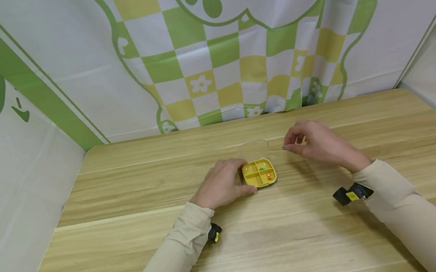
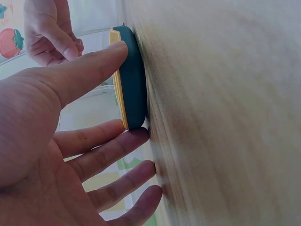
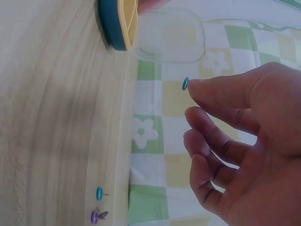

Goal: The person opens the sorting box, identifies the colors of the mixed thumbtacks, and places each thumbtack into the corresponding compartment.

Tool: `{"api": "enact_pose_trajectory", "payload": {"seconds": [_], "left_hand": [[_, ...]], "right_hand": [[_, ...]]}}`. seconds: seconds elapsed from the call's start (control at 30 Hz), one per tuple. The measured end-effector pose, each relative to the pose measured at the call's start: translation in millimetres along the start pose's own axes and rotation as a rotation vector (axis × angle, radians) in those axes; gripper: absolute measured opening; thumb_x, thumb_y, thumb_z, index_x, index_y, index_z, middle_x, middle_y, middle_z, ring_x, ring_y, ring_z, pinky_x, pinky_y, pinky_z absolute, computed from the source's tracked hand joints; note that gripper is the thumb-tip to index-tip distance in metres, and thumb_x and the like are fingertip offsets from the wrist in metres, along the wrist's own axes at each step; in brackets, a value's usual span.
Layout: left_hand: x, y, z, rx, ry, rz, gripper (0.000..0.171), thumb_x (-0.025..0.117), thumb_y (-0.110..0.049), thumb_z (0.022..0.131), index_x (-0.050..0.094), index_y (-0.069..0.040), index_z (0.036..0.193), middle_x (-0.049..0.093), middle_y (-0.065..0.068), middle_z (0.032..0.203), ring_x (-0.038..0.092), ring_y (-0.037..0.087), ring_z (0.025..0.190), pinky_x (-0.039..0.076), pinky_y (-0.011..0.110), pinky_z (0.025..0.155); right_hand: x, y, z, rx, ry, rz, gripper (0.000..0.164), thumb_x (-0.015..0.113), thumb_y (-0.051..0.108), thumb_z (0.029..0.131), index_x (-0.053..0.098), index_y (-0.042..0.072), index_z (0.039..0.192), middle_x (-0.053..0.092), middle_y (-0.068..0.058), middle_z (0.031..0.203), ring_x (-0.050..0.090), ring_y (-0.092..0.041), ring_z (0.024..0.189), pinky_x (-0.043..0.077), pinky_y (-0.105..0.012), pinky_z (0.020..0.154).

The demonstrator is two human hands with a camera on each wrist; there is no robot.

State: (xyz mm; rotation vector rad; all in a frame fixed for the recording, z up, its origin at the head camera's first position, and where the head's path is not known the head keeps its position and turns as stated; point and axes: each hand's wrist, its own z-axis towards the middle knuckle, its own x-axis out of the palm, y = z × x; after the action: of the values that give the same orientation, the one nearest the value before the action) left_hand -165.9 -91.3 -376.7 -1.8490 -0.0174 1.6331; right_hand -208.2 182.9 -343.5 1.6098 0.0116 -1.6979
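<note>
A small box (image 1: 252,180), yellow inside with four compartments and a dark teal base, lies on the table with its clear lid (image 1: 253,149) raised open behind it. Green bits (image 1: 262,168) are in the back right compartment, orange bits (image 1: 269,176) in the front right one. My left hand (image 1: 223,182) holds the box from its left, thumb on the near side and fingertips on the far side. Off to the right, above the table, my right hand (image 1: 317,142) pinches a blue thumbtack (image 3: 185,84) between thumb and index finger.
On the table, beneath the right hand, lie a blue thumbtack (image 3: 99,193) and purple thumbtacks (image 3: 95,216), seen in the right wrist view. A checked curtain (image 1: 226,63) hangs along the back edge of the wooden table (image 1: 133,244).
</note>
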Motion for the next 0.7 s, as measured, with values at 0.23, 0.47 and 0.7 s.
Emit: {"api": "enact_pose_trajectory", "payload": {"seconds": [0.23, 0.47, 0.7], "left_hand": [[-0.1, 0.2, 0.4, -0.002, 0.001, -0.001, 0.069, 0.085, -0.039, 0.083, 0.060, -0.004, 0.137, 0.064, 0.010, 0.134, 0.057, 0.031, 0.123, 0.043, 0.049, 0.106], [0.3, 0.4, 0.2, -0.008, 0.003, -0.009, 0.069, 0.085, -0.039, 0.083, 0.060, -0.004, 0.137, 0.064, 0.010, 0.134, 0.057, 0.030, 0.122, 0.042, 0.048, 0.107], [0.0, 0.3, 0.3, -0.011, 0.008, -0.006, 0.069, 0.084, -0.039, 0.084, 0.059, -0.004, 0.138, 0.064, 0.010, 0.135, 0.057, 0.030, 0.123, 0.042, 0.048, 0.107]], "right_hand": [[4.7, 6.7, 0.6, -0.036, 0.004, 0.052, 0.004, 0.075, 0.011, 0.092, 0.074, 0.011, 0.089, 0.068, 0.003, 0.086, 0.060, -0.014, 0.079, 0.049, -0.036, 0.072], [9.4, 11.4, 0.9, -0.059, 0.017, 0.065, 0.004, 0.075, 0.013, 0.092, 0.074, 0.012, 0.088, 0.066, 0.004, 0.085, 0.059, -0.013, 0.079, 0.049, -0.036, 0.071], [15.6, 19.2, -0.2, -0.077, 0.029, 0.071, 0.005, 0.076, 0.012, 0.091, 0.074, 0.013, 0.087, 0.066, 0.005, 0.086, 0.059, -0.013, 0.080, 0.049, -0.038, 0.073]]}}
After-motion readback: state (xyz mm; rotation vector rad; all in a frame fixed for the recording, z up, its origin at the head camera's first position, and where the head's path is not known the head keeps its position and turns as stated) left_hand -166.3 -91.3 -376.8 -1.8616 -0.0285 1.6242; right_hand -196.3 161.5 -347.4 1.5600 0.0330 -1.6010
